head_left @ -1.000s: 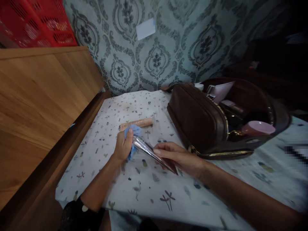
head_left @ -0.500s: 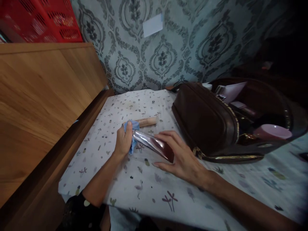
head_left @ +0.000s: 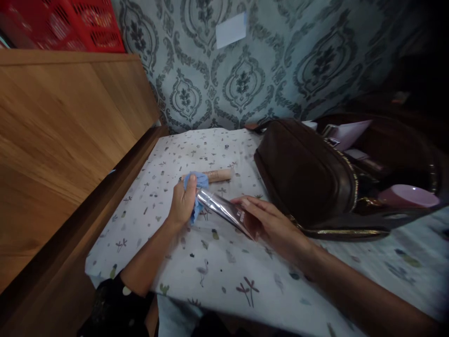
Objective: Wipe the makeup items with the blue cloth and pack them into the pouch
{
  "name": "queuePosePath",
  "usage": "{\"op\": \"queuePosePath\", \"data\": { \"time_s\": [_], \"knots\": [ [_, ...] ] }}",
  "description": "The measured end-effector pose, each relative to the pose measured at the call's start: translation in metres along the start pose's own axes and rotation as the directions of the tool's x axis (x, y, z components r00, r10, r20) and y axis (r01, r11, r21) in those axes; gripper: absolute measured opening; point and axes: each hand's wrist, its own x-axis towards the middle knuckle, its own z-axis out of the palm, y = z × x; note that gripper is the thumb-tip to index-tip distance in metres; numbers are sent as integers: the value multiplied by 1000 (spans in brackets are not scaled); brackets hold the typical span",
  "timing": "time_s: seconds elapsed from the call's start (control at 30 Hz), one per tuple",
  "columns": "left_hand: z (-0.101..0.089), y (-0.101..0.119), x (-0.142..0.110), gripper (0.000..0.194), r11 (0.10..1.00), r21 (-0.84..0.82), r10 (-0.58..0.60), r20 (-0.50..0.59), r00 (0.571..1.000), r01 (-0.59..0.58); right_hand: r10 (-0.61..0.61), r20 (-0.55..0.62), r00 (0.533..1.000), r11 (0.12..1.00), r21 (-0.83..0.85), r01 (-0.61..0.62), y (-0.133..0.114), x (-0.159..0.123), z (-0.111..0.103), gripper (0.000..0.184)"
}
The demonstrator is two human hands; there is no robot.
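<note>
My left hand [head_left: 182, 206] is closed on a small blue cloth [head_left: 197, 183] and presses it against the narrow end of a shiny silver tube [head_left: 220, 209]. My right hand [head_left: 271, 224] grips the tube's wider, darker end, fingers curled round it, and holds it slanted just above the patterned tablecloth [head_left: 210, 262]. A beige tube [head_left: 219, 175] lies flat on the cloth just behind my left hand.
An open brown zip bag [head_left: 301, 171] stands to the right, with a pink round lid [head_left: 409, 195] and other items inside. A wooden headboard-like panel [head_left: 63, 140] runs along the left. Patterned wallpaper [head_left: 280, 61] lies behind, and a red crate [head_left: 70, 23] at top left.
My right hand opened its fingers over the tube half a second ago and has now closed round its wide end again. The view has drifted slightly left and down. The left hand stays at the tube's tip.
</note>
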Motion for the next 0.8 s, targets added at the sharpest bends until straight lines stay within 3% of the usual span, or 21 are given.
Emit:
{"op": "queuePosePath", "data": {
  "time_s": [0.07,0.17,0.23,0.27,0.3,0.37,0.43,0.5,0.57,0.63,0.8],
  "knots": [
    [0,0,2,59,1000,24,-19,-21,1000,19,-163,-26,986,966,-209,154,0,-1,0,50],
    [-1,0,3,57,998,48,-41,-35,999,43,-448,39,893,744,-538,397,2,-6,0,50],
    [0,1,3,58,998,54,-41,-12,999,41,-525,96,845,618,-640,457,5,-8,1,49],
    [0,1,3,58,998,54,-40,0,999,40,-530,102,842,600,-656,458,7,-8,1,44],
    [0,2,2,58,998,51,-39,10,999,38,-519,88,850,617,-650,444,8,-9,1,39],
    [1,2,1,58,998,50,-32,21,999,31,-433,46,900,734,-562,382,8,-8,1,35],
    [0,2,0,59,999,40,-27,30,999,26,-263,24,964,897,-363,254,5,-8,1,38],
    [0,1,0,59,1000,9,-20,43,999,19,-63,49,997,994,-85,67,0,-7,2,40],
    [-1,0,-1,60,999,-37,-4,48,999,6,92,102,990,979,174,-109,-4,-6,4,39],
    [-2,-1,-1,61,997,-73,12,44,999,-8,179,177,968,917,327,-229,-5,-5,5,37],
    [-3,-4,-3,63,987,-154,45,-1,999,-45,219,301,928,826,449,-340,0,-4,3,29]
  ]
}}
